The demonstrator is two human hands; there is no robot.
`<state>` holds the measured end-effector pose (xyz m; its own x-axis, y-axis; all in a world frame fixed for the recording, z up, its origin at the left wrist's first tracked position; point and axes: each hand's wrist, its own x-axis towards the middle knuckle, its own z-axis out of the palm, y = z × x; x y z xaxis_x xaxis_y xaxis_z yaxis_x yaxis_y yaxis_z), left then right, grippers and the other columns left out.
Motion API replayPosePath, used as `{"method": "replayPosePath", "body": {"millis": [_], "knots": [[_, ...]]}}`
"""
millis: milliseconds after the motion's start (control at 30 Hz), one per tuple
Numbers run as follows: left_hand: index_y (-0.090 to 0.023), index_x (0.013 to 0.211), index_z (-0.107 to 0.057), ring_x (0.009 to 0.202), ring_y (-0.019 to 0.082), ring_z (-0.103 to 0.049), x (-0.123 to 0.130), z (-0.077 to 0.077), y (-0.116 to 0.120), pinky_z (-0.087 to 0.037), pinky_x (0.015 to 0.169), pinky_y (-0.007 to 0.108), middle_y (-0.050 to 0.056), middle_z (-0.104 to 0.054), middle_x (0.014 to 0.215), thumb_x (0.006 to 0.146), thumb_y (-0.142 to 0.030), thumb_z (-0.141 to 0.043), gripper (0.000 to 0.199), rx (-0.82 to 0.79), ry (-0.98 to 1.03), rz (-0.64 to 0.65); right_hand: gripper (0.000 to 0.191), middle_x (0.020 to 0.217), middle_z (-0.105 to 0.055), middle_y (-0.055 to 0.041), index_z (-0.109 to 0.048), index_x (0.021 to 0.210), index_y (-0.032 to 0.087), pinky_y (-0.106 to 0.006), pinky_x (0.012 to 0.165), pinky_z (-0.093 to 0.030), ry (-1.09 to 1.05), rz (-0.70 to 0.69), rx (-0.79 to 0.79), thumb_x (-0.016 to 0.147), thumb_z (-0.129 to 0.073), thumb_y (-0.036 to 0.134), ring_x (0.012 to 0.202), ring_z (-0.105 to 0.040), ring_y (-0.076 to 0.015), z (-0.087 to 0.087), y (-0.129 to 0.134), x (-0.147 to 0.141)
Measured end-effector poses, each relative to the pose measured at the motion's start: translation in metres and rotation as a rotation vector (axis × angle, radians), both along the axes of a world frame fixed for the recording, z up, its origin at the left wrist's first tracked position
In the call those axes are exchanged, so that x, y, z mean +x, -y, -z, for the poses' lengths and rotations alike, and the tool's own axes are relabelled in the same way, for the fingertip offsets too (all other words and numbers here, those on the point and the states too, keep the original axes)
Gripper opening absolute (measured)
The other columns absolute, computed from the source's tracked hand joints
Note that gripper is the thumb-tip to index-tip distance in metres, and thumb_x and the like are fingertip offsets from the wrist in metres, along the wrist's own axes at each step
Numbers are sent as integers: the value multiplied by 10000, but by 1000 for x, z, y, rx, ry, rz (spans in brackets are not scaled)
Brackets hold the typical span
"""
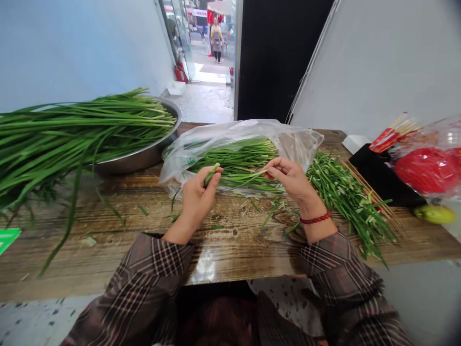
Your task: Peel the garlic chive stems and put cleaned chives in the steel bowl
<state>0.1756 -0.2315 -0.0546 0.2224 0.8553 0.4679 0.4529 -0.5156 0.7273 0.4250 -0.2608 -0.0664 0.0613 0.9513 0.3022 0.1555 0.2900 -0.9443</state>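
Note:
My left hand is closed around a short green stalk piece, its pale end sticking up between thumb and fingers. To its right, my right hand pinches the pale end of a thin chive stalk that slants down to the left. Behind both hands, a bundle of green chives lies partly inside a clear plastic bag. A loose heap of chives and trimmings lies on the wooden table, right of my right hand.
A metal bowl heaped with long chives stands at the left. At the right are a black box, thin wooden sticks, a red bagged item and a yellow one. A person is outside the doorway.

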Motion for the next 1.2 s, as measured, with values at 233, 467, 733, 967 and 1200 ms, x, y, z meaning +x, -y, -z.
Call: {"method": "replayPosePath", "body": {"millis": [233, 467, 733, 967, 1200], "knots": [[-173, 1019, -679, 1020, 211, -611, 7, 7, -4, -453, 939, 344, 89, -685, 1038, 966, -359, -403, 337, 41, -103, 316, 244, 822, -717, -28, -673, 866, 196, -287, 708, -564, -40, -120, -48, 794, -722, 424, 732, -674, -132, 0, 6, -22], [-165, 947, -680, 851, 195, -640, 8, 14, -6, -484, 792, 306, 59, -706, 902, 970, -378, -398, 354, -120, -210, 381, 233, 751, -713, -5, -676, 820, 190, -269, 641, -562, -36, -75, -24, 774, -749, 407, 661, -665, -119, 1, 7, -26], [-160, 979, -658, 945, 134, -655, -53, -33, 4, -487, 914, 305, 23, -708, 950, 992, -259, -418, 260, -1, -143, 218, 119, 721, -731, 10, -696, 820, 138, -259, 611, -495, -90, -43, 20, 742, -745, 213, 599, -654, -49, 9, 8, -19], [-186, 1007, -632, 879, 143, -702, -106, -68, 37, -543, 855, 349, -8, -712, 892, 1017, -234, -362, 274, -11, -124, 88, 78, 684, -733, 16, -726, 849, 150, -393, 637, -452, -53, 3, 47, 774, -715, 170, 591, -642, -44, 11, 15, -22], [-158, 949, -619, 812, 117, -696, -87, -62, 56, -531, 840, 326, -25, -687, 811, 1007, -192, -381, 248, -62, -64, 161, 61, 709, -753, 8, -705, 848, 146, -393, 600, -396, -90, -19, 27, 791, -695, 163, 587, -632, -28, 13, 20, -22]]}}
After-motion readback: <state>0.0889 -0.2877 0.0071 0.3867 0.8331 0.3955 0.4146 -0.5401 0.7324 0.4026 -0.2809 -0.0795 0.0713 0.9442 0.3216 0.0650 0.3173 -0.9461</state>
